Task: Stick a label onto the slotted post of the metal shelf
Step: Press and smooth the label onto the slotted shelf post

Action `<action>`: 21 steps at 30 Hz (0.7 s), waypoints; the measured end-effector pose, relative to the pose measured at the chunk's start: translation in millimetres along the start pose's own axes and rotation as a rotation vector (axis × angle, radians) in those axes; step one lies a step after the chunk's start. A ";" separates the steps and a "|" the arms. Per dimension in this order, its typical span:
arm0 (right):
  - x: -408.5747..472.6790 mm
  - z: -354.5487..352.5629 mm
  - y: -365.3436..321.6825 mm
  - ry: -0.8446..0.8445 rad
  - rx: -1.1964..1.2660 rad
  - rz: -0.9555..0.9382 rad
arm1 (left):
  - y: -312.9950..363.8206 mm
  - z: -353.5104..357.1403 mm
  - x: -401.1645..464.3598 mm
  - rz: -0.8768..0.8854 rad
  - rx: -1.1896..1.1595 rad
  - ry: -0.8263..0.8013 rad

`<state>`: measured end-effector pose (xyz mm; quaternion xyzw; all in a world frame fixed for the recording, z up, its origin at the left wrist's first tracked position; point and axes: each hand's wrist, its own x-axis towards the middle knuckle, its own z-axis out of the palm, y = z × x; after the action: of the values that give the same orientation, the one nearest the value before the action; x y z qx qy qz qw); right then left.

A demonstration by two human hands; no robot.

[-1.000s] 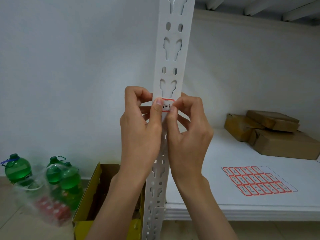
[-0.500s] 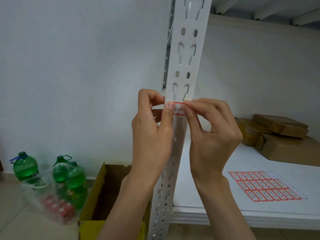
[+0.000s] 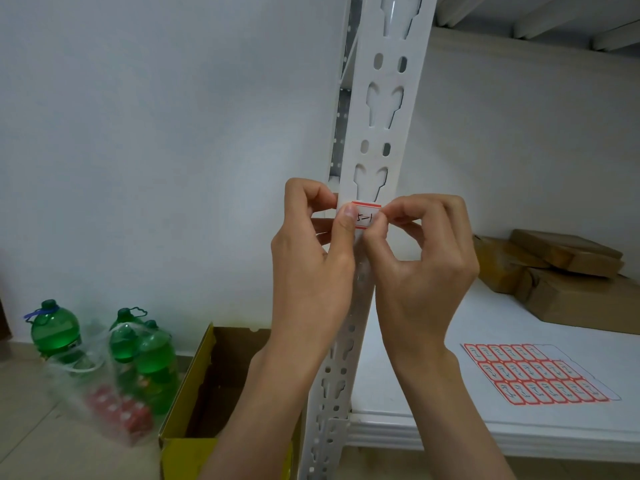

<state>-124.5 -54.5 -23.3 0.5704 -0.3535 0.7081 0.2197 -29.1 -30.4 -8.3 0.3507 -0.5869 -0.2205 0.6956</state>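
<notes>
Since the earlier frame, the label is pressed flatter onto the post by curled left hand and right hand, thumbs pinning its ends, so sticking seems nearly done.

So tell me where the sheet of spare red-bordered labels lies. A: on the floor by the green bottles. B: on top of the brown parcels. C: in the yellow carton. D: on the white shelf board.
D: the sheet of labels lies flat on the white shelf board, in front of the brown parcels.

Soft even light, wide-angle edge bending
</notes>
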 end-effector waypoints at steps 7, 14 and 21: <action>12.3 -4.0 -16.6 -0.157 0.512 0.572 | 2.1 1.5 3.5 -0.054 -0.070 -0.039; 18.2 -0.6 -28.0 -0.457 0.675 0.827 | -1.5 3.4 4.6 -0.064 -0.097 -0.036; 18.9 2.9 -25.8 -0.459 0.680 0.877 | -3.3 4.5 3.4 -0.050 -0.072 -0.033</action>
<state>-109.0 -41.6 1.6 0.5479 -0.3481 0.6649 -0.3696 -32.4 -36.1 -8.2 0.3364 -0.5810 -0.2643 0.6924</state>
